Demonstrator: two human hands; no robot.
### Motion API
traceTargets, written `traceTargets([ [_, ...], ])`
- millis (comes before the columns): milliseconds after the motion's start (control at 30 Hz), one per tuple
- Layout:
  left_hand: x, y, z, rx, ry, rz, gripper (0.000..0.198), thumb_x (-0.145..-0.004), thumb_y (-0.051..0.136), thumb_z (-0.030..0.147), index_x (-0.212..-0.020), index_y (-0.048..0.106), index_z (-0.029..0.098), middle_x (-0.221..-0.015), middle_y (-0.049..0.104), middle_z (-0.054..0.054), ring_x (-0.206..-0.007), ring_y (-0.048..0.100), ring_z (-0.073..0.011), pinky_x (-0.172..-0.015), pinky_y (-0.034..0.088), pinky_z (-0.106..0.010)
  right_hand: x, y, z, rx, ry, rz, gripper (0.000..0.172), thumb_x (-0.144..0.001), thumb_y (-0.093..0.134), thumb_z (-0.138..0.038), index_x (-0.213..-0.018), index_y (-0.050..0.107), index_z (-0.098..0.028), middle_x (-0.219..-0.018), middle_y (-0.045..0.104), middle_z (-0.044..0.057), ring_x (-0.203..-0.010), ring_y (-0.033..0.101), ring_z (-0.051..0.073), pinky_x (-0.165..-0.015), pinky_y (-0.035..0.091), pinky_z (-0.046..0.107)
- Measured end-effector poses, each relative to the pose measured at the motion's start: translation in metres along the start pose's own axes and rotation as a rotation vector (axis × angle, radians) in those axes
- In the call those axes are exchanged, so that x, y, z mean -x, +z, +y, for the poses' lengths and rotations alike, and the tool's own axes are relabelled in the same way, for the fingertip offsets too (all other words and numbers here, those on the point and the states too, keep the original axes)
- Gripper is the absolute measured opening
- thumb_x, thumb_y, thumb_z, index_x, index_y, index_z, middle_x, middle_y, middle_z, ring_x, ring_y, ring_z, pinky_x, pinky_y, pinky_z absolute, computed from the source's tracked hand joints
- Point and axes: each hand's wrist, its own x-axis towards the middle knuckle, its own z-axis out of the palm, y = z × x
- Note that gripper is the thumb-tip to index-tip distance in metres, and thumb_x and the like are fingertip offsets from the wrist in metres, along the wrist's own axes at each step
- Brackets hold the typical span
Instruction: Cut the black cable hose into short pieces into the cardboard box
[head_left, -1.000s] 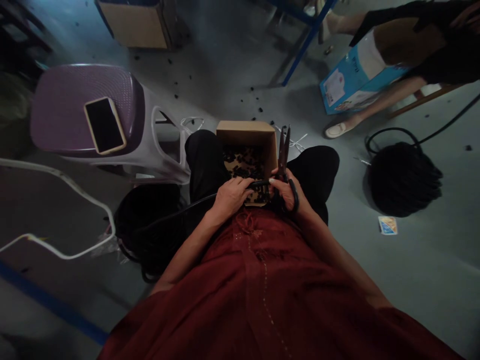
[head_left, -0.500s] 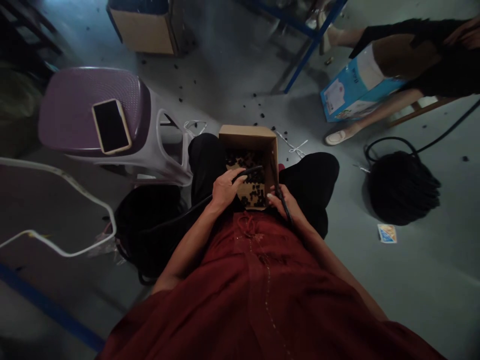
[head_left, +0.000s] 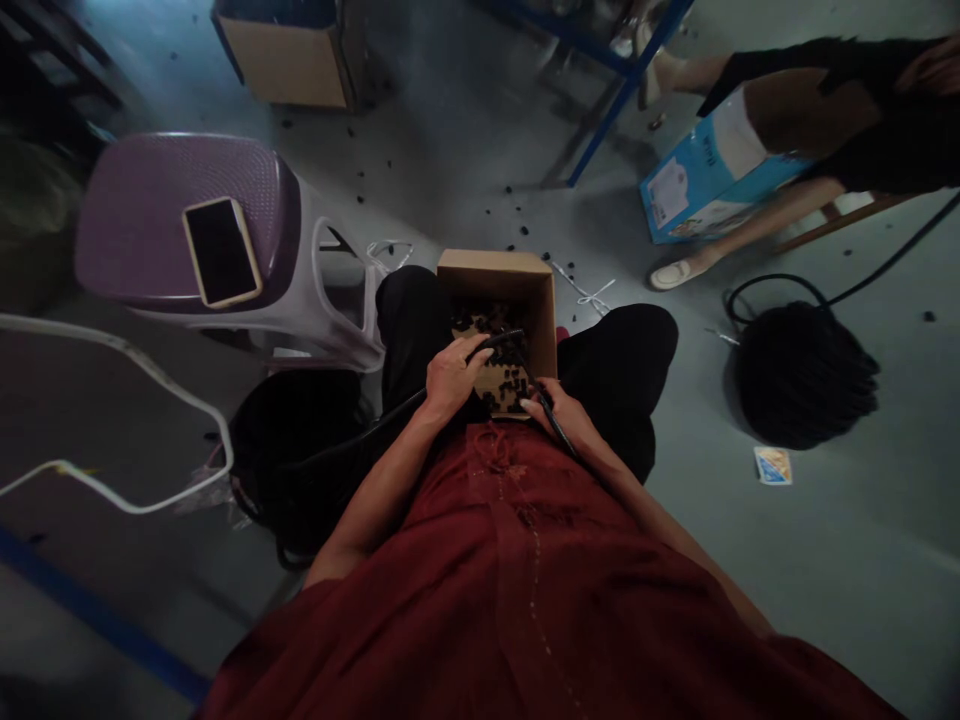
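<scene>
My left hand (head_left: 450, 380) is closed around a black ribbed tube (head_left: 504, 340), close to its free end. The tube runs back past my left wrist to a dark bundle (head_left: 296, 430) beside my left leg. In my right hand (head_left: 561, 408) is a long, thin dark tool (head_left: 553, 422) whose exact kind is unclear. Its far tip reaches up towards the tube's end; whether they touch cannot be made out. Below both hands, between my knees, a cardboard box (head_left: 495, 262) holds many small black pieces (head_left: 513, 385).
To the left, a phone (head_left: 222, 252) lies on a purple-topped stool (head_left: 127, 215). A coil of black tube (head_left: 806, 375) rests on the floor at right. Beyond it, a seated person's leg is beside a blue box (head_left: 694, 185). Small black bits dot the floor.
My right hand has shifted slightly left, and the tool has tilted so its tip is now near the tube's end. My left hand has barely moved.
</scene>
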Motion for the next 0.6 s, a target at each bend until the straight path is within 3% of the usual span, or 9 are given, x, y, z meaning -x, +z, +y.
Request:
traceTargets([
  [600,0.0010,0.0049,0.0027,0.007,-0.008,-0.048,0.028,-0.087,0.051,0.032,-0.111,0.062,0.023,-0.113,0.065,0.000,-0.104,0.059,-0.0145,-0.092,0.044,-0.026,-0.0079,0.0011,-0.0002,-0.045,-0.023,-0.014,0.046,-0.082,0.049,-0.047,-0.118,0.049,-0.019,-0.098,0.064,0.008,-0.084,0.061,0.021,-0.073,0.046,0.031],
])
